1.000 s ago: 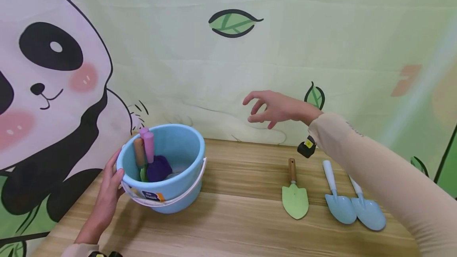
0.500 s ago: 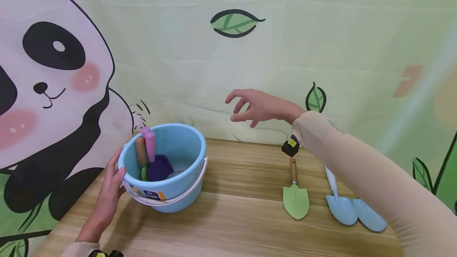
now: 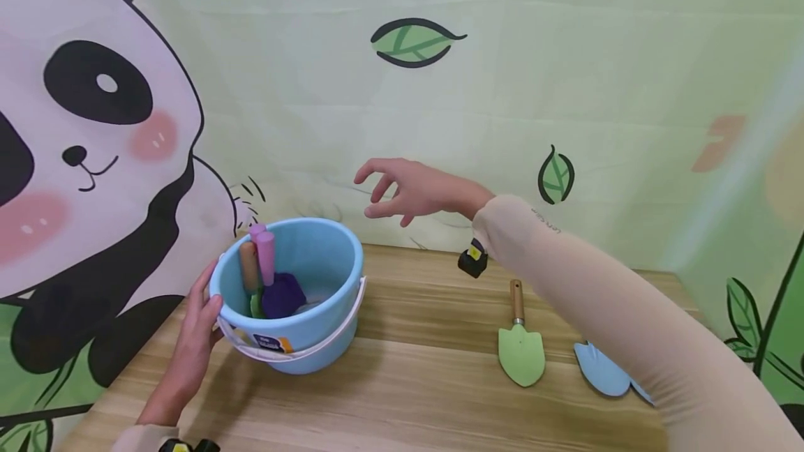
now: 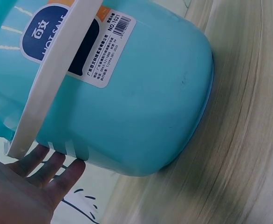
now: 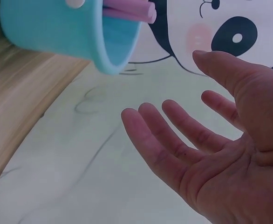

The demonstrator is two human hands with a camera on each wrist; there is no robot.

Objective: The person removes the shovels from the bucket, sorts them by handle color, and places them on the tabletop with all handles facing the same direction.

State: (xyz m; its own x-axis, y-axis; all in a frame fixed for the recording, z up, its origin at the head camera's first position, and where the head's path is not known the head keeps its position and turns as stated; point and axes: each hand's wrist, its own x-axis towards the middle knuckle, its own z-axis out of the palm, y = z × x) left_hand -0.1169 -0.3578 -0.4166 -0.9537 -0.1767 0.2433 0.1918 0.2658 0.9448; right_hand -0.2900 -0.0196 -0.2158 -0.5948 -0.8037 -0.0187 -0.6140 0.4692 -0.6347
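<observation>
My left hand (image 3: 196, 330) touches the outer left side of a light blue bucket (image 3: 301, 337), just below its rim. In the left wrist view its fingers (image 4: 64, 179) lie fairly straight against the bucket wall, beside the white handle (image 4: 57, 74). Inside the bucket stand tools with two pink handles (image 3: 266, 257) and a brown handle (image 3: 248, 265), plus a dark purple blade (image 3: 283, 295). My right hand (image 3: 411, 189) hangs in the air right of the bucket and above its rim. Its fingers are spread and loosely bent, holding nothing, as the right wrist view also shows.
A green trowel (image 3: 520, 354) with a wooden handle lies on the wooden table (image 3: 427, 396). To its right, light blue trowels (image 3: 601, 368) are partly hidden beneath my right sleeve (image 3: 590, 298). A printed cloth (image 3: 301, 89) with a panda hangs behind the table.
My right hand has moved left through the air toward the bucket, its sleeve now covering more of the blue trowels. The left hand and bucket have stayed in place.
</observation>
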